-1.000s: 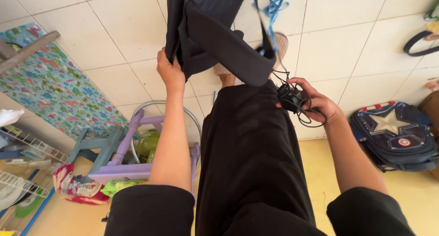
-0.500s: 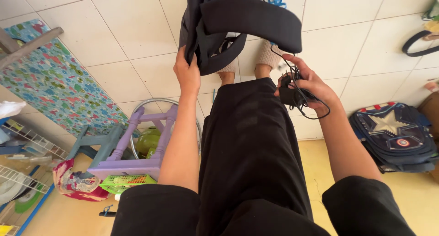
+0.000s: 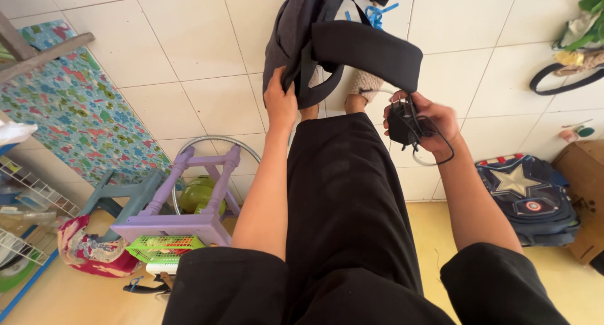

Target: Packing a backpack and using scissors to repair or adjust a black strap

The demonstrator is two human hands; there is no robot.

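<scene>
My left hand (image 3: 281,101) grips a dark grey backpack (image 3: 314,32) by its edge, and holds it up over the white tiled floor. One padded strap (image 3: 371,51) of the backpack sticks out to the right. My right hand (image 3: 428,120) holds a small black charger with its cable (image 3: 402,123) wound round it, just below that strap. Both arms wear black sleeves. Black trousers (image 3: 349,199) run down the middle of the view to my feet in light slippers (image 3: 366,83).
A purple stool (image 3: 195,199) lies on its side at lower left, with a green basket (image 3: 165,246) and a grey-blue stool beside it. A flowered mat (image 3: 69,117) covers the floor at left. A dark blue star-patterned backpack (image 3: 525,196) and a cardboard box (image 3: 582,186) sit at right.
The backpack has swung lower and its strap now sticks out sideways. My right hand with the charger has come up closer to the strap. The view has tilted a little downward.
</scene>
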